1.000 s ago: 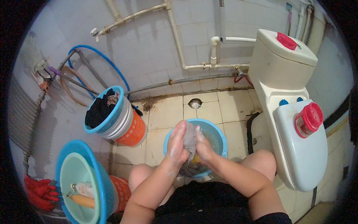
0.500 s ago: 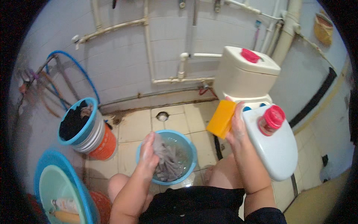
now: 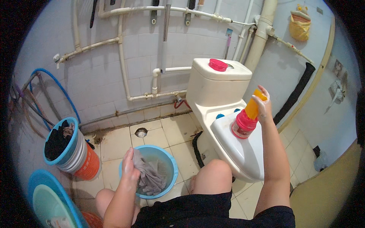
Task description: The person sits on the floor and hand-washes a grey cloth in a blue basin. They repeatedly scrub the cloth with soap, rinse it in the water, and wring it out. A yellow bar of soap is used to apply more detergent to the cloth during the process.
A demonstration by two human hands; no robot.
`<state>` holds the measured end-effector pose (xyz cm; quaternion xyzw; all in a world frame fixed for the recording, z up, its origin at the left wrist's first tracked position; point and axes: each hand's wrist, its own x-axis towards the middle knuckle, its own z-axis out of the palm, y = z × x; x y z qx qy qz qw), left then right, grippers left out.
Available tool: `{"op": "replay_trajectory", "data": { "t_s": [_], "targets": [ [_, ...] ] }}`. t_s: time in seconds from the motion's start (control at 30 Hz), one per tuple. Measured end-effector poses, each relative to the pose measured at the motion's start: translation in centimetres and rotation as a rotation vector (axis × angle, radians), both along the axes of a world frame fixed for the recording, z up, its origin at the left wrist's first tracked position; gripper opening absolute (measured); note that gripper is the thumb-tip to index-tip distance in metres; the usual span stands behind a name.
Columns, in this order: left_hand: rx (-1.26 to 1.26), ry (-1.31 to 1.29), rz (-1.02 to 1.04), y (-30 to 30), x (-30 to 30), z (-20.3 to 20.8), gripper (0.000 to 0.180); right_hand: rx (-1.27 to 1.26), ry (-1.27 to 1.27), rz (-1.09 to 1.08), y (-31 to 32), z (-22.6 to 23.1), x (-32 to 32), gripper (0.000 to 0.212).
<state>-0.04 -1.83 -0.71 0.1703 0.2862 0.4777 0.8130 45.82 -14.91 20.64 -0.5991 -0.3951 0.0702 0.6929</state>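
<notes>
My left hand point(image 3: 131, 167) is closed on a wet grey cloth point(image 3: 149, 173), which hangs into a light-blue basin point(image 3: 175, 167) of water on the tiled floor. On my right, my right hand point(image 3: 264, 105) grips a yellow-orange bar of soap point(image 3: 251, 108), held upright. The soap's lower end meets the top of a red plastic jar point(image 3: 242, 126) that stands on the closed toilet lid point(image 3: 225, 131). Whether the soap is inside the jar's mouth I cannot tell. Whitish lather shows on my right fingers.
A bucket point(image 3: 88, 163) topped by a blue basin of dark clothes stands at the left. Nearer are nested blue and green basins point(image 3: 45, 197). A floor drain point(image 3: 141, 132) lies beyond the water basin. A red lid point(image 3: 218, 65) rests on the toilet tank point(image 3: 220, 81). Pipes point(image 3: 152, 97) line the wall.
My right hand has carried the soap rightward to the jar on the toilet lid. My left hand still holds the cloth at the basin. The whole view has turned to the right.
</notes>
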Motion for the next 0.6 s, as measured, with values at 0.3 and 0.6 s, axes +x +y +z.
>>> {"op": "replay_trajectory", "data": {
  "t_s": [0.3, 0.6],
  "targets": [
    [-0.020, -0.008, -0.003, 0.2, -0.2, -0.4, 0.018, -0.116, -0.075, -0.018, -0.5, -1.9, 0.0, 0.051],
    [-0.030, -0.013, -0.031, 0.6, -0.6, -1.2, 0.018, -0.305, -0.348, -0.137, -0.7, -3.5, 0.0, 0.040]
  ]
}}
